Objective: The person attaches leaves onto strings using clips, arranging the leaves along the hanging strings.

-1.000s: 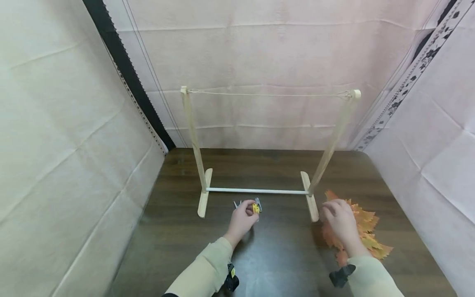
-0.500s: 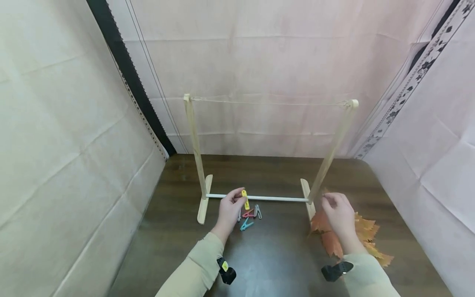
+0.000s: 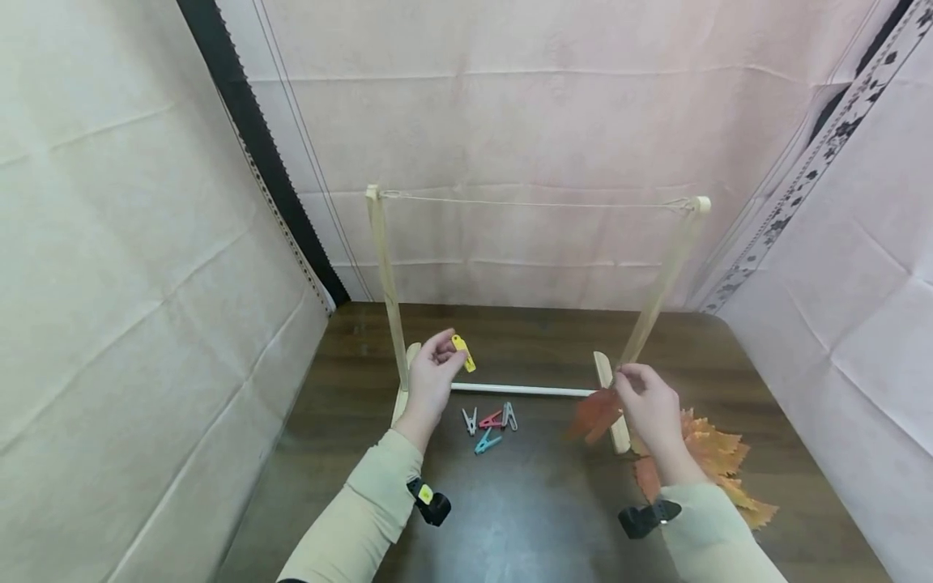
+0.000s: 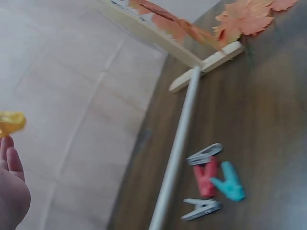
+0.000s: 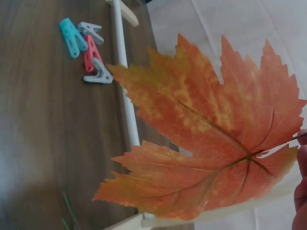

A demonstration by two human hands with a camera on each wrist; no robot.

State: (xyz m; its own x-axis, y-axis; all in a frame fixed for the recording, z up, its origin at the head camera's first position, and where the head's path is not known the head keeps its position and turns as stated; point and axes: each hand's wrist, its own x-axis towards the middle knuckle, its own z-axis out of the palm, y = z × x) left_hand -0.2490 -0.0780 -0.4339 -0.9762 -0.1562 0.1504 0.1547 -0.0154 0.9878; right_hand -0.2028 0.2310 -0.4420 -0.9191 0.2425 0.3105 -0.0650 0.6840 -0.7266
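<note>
My left hand (image 3: 432,376) pinches a yellow clothespin (image 3: 463,354) in the air, above the left part of the rack's white bottom bar (image 3: 521,390). By its thin stem, my right hand (image 3: 649,405) holds an orange-red maple leaf (image 5: 216,139) in front of the rack's right post; the leaf hangs down and to the left. Between the hands, on the table, lie a red clothespin (image 3: 491,419), a blue one and two grey ones in a loose cluster. Under my right forearm several more orange and yellow leaves (image 3: 717,453) lie spread on the table.
A wooden rack stands on the brown table (image 3: 539,502), with a left post (image 3: 386,283), a right post (image 3: 663,283) and a thin string (image 3: 532,203) tied between their tops. White cloth (image 3: 525,129) hangs behind and on both sides.
My left hand has lifted the yellow clothespin from the cluster, moving up and left. My right hand has raised one leaf from the pile and carried it slightly left.
</note>
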